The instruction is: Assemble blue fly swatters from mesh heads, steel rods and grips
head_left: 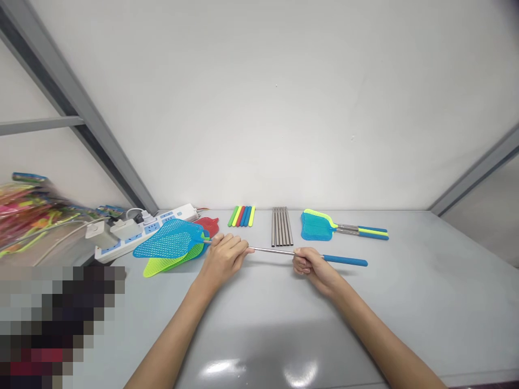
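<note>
Both hands grip one fly swatter [168,239] with a blue mesh head, a thin metal rod and a blue handle, held level above the table. My left hand [227,254] is closed around the rod close to the head. Farther right, my right hand [308,263] is closed on the rod just before the blue handle, which sticks out beyond it. A stretch of bare rod shows between the hands. Under the blue head lies a yellow-green swatter head [166,265], with a red one [208,224] behind, both partly hidden.
Along the back lie several coloured handles [241,216], several metal tubes [281,227] and a stack of swatters [318,226] with blue and yellow parts. A power strip [182,213] with plugs stands at left, near bagged colourful items [36,216]. A wall [284,108] closes the back.
</note>
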Demonstrator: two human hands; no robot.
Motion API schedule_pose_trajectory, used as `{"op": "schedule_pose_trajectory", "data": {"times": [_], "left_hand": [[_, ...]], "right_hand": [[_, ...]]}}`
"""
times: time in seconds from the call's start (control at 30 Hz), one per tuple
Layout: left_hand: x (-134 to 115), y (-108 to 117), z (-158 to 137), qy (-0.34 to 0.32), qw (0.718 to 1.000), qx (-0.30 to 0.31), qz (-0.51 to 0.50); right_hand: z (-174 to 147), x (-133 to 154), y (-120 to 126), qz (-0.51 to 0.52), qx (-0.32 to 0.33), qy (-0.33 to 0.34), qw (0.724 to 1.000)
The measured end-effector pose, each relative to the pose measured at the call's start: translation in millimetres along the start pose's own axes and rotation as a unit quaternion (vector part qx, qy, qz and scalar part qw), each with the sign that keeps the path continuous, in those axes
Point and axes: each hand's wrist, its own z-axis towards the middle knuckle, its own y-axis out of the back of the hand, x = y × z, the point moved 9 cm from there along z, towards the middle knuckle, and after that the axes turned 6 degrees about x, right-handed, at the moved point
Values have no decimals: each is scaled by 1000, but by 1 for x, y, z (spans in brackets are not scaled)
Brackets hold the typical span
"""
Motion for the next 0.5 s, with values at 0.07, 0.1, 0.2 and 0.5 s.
{"op": "schedule_pose_trajectory", "data": {"times": [0.07,0.1,0.2,0.5], "left_hand": [[1,0,-1,3,1000,2,-2],[1,0,-1,4,1000,4,-5],[1,-5,-3,14,1000,12,-21],[-12,-25,-9,77,995,26,-64]], "right_hand": [[0,-1,1,3,2,2,1000],[0,-2,1,5,4,1,1000],[0,-5,2,12,12,-6,1000],[-6,-16,13,45,24,-59,997]]}}
